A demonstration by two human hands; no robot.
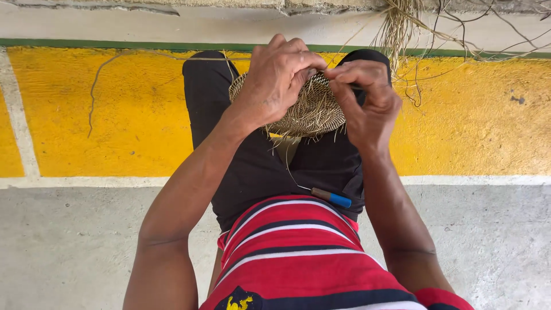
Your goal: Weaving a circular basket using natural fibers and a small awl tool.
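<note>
One round, flat woven disc of pale straw (pixel 307 112) rests on the person's lap, on the black trousers (pixel 252 166), and both hands work at its upper rim. The left hand (pixel 275 77) lies over the disc's left half, fingers curled down onto the weave, its grip clenched on the rim. The right hand (pixel 367 100) sits at the disc's right edge, thumb and fingers pinched together on a thin straw strand where it meets the rim; the two hands touch at their fingertips just above the disc.

The weave is tight and even across the middle, tan in colour, with many loose straw ends sticking out along the lower edge. One small tool with a blue handle (pixel 333 198) and a thin metal point lies below the disc on the right thigh, just above the red, white and dark striped shirt (pixel 298 252). One loose bundle of dry straw fibres (pixel 402 26) hangs above and to the right of the disc.

Around the disc lies the yellow painted floor band (pixel 109 109), with open grey concrete floor (pixel 69 241) on both sides of the legs below it.
</note>
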